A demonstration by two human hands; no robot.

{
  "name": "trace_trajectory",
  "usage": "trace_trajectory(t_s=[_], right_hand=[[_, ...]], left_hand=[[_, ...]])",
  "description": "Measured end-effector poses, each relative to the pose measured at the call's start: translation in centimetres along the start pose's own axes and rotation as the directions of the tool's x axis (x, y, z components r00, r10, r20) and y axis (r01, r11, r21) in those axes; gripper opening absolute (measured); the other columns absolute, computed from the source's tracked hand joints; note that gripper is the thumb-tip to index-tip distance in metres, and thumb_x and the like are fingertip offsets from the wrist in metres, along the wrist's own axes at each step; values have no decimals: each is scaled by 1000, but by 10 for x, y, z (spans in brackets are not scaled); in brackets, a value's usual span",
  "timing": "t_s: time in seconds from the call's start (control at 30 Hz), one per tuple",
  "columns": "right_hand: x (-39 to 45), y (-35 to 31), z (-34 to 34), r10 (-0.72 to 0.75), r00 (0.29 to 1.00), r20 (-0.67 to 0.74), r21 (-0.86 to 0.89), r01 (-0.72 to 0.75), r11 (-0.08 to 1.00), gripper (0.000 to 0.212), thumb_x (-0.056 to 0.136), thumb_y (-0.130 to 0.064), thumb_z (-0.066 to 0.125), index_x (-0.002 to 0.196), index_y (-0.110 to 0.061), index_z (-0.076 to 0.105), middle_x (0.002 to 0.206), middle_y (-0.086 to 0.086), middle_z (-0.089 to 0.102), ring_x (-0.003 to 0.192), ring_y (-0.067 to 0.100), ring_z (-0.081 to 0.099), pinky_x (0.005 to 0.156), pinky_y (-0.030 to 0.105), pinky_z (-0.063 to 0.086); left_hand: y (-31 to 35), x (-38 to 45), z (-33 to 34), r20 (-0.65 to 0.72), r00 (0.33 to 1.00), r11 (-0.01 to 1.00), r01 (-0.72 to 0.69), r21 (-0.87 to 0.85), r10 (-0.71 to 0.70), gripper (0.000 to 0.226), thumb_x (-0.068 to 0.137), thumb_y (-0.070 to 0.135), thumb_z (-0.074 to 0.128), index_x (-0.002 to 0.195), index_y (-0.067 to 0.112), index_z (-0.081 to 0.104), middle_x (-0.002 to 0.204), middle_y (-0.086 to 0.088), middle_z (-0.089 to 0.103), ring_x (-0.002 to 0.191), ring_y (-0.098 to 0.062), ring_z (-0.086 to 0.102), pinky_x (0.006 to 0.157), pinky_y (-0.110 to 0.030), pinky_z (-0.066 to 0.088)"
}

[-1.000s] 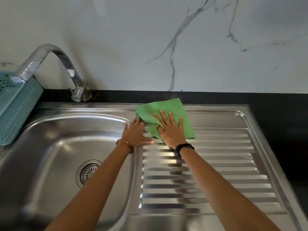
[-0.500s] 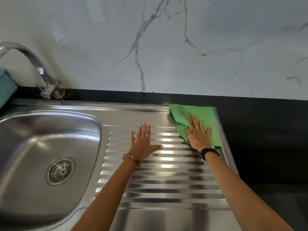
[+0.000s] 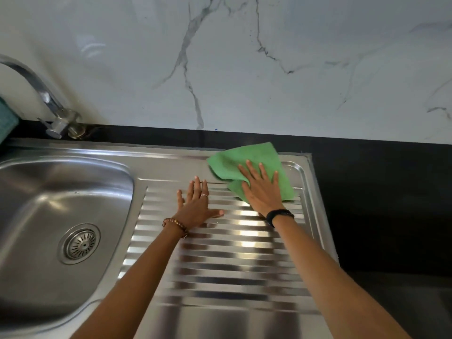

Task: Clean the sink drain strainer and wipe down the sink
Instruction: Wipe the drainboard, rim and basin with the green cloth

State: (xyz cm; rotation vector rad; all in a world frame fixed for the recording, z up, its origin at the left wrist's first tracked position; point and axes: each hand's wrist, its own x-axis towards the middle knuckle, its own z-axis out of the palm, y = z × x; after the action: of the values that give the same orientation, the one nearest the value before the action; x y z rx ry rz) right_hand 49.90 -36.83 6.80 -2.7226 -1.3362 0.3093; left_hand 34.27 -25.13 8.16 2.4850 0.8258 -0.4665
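Head view: both flat, released hands point(image 3: 261, 192) press ridged steel drainboard point(image 3: 220, 265), right on crumpled green cloth point(image 3: 244, 162).

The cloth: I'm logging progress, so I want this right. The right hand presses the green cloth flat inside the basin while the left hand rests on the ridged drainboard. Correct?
Not quite. The head view shows the right hand pressing the cloth at the drainboard's far corner, not inside the basin. The left hand does rest on the drainboard.
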Motion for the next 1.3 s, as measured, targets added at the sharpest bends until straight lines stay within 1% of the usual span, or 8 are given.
trace_trajectory(t_s=[0.13,0.27,0.43,0.63,0.7,0.9,1.17,1.3], right_hand=[[-25,56,-12,166,986,-32,32,-165,986,52,100,-36,18,149,-25,5,159,0,1,147,27,2,118,46,1],[-45,41,-16,266,961,-73,15,-266,964,56,99,-41,21,149,-15,20,156,12,20,142,30,22,117,45,13],[-95,34,-2,337,917,-211,-16,-348,937,62,93,-57,23,135,-17,43,129,10,49,116,26,45,102,48,27],[-66,54,4,313,935,-168,-54,-326,944,74,90,-64,17,149,-21,12,159,10,6,145,26,12,111,58,-11],[-49,61,3,309,939,-150,-65,-321,945,79,88,-67,13,150,-20,0,159,9,4,147,28,-2,111,58,-12],[-12,70,-10,250,961,-121,-125,-265,956,75,92,-63,14,150,-18,-4,159,8,-6,146,30,-6,114,58,-7],[-50,62,-6,209,965,-157,-21,-215,976,68,93,-55,25,149,-17,16,158,9,15,146,24,12,117,48,-2],[-36,66,-8,206,970,-132,-86,-218,972,73,92,-59,25,150,-17,12,159,7,11,146,23,9,117,49,-4]], left_hand=[[10,-2,-4,58,997,998,-48,32,46,83,92,47,42,146,20,-15,152,-12,-28,141,-32,-22,108,-60,-14],[46,0,2,27,976,968,-220,118,218,72,97,31,38,146,24,-14,153,-7,-27,140,-30,-25,107,-59,-18],[92,8,28,109,961,961,-264,78,255,85,91,46,43,146,19,-16,154,-2,-24,141,-22,-24,108,-56,-19],[92,11,38,130,966,974,-227,17,223,96,87,52,48,144,18,-21,153,2,-29,141,-17,-25,108,-50,-23],[92,11,39,130,966,973,-228,21,224,95,87,51,47,143,20,-23,152,4,-30,140,-15,-26,108,-49,-23],[91,15,39,144,965,973,-228,44,219,93,87,53,46,144,23,-22,151,8,-30,140,-14,-25,109,-50,-22],[91,14,39,143,966,973,-225,46,217,94,87,54,46,143,22,-23,152,7,-30,141,-13,-25,109,-50,-21],[90,16,41,148,966,973,-222,59,212,95,86,55,45,143,21,-22,151,7,-31,140,-13,-25,109,-50,-22]])
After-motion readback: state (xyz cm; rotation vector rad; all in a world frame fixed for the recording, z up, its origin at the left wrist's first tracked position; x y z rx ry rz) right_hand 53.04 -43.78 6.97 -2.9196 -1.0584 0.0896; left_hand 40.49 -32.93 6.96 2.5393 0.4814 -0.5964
